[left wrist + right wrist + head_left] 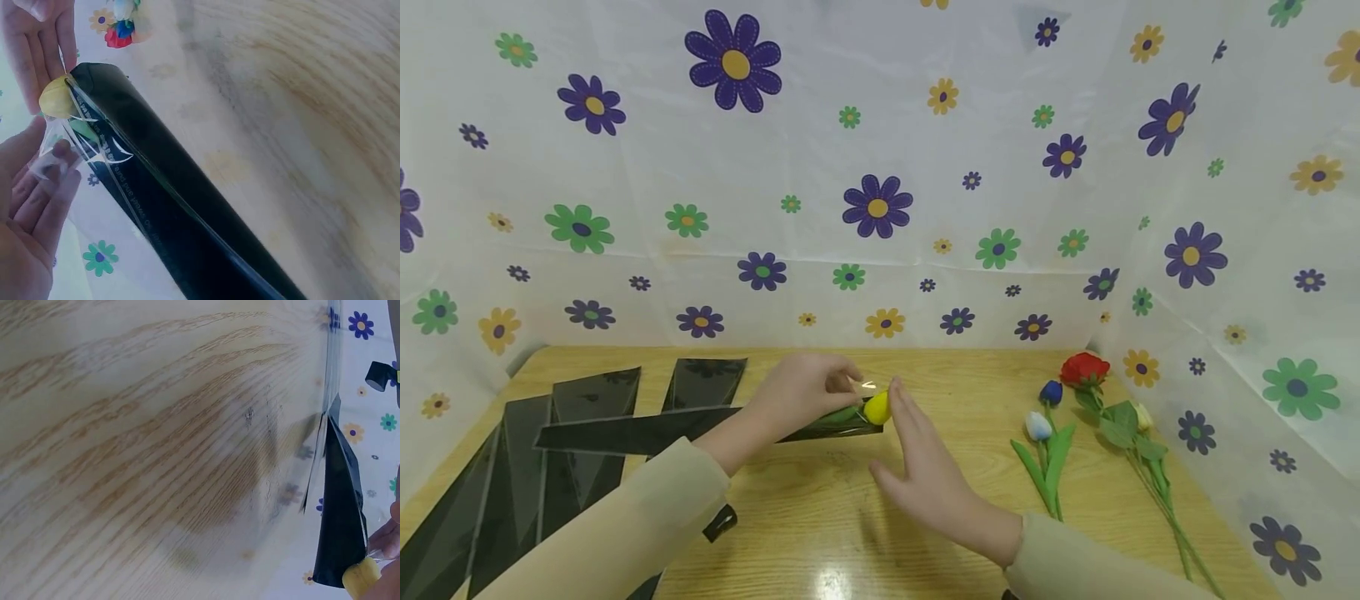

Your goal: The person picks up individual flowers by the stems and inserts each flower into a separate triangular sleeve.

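A yellow tulip (877, 408) lies in a long flower sleeve (169, 206), black on one side and clear on the other. Its head sticks out at the sleeve's open end, and a green leaf shows through the film. My left hand (801, 387) pinches the clear film near that end between thumb and fingers, as the left wrist view shows. At the tulip head my right hand (928, 467) is held up with straight fingers, the fingertips right at the petals. The sleeve's narrow end passes behind my left forearm to the left.
Several black sleeves (520, 450) lie spread over the table's left side. A small black roll (721, 523) is near my left sleeve. To the right lie a white-blue tulip (1038, 427), a blue flower (1051, 392), a red rose (1084, 369) and a cream flower (1143, 417). Flower-print sheeting (820, 150) hangs behind.
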Available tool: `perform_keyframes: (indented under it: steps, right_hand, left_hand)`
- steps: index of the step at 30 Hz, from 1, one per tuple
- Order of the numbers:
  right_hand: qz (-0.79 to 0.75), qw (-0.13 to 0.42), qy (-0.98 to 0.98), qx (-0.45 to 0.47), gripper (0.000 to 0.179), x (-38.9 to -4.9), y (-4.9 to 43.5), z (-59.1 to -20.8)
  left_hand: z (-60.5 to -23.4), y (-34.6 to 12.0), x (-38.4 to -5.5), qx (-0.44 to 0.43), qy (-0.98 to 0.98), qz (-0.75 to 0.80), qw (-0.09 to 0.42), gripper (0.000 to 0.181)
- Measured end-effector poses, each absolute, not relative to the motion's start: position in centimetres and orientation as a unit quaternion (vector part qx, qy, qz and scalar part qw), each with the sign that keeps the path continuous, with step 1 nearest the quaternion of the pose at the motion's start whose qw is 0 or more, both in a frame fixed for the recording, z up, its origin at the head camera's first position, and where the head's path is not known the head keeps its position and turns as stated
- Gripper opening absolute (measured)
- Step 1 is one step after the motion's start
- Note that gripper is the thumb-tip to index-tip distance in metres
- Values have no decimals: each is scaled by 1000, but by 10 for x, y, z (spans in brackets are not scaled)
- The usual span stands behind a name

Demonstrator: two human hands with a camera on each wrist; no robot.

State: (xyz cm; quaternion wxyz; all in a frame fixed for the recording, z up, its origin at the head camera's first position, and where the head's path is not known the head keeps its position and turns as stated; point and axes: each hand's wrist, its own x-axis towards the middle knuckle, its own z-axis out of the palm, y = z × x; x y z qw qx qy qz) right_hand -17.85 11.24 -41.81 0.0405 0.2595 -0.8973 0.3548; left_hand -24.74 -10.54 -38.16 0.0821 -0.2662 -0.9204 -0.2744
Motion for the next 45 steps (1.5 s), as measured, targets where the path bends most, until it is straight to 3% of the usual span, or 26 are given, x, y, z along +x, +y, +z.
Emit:
perform_keyframes:
  steps: [3, 11, 20, 45]
  right_hand:
    - [351, 33, -899, 261, 91, -179, 112, -418]
    - [350, 1, -905, 240, 91, -183, 113, -418]
    - [367, -20, -905, 214, 90, -187, 119, -425]
    - [465, -30, -863, 193, 90, -173, 103, -413]
  left_hand:
    - [-383, -105, -248, -262, -921, -276, 80, 18]
    - [-389, -106, -249, -288, -912, -262, 133, 5]
    - [-388, -111, -248, -295, -906, -269, 137, 16]
    - [-384, -99, -246, -232, -906, -299, 187, 12]
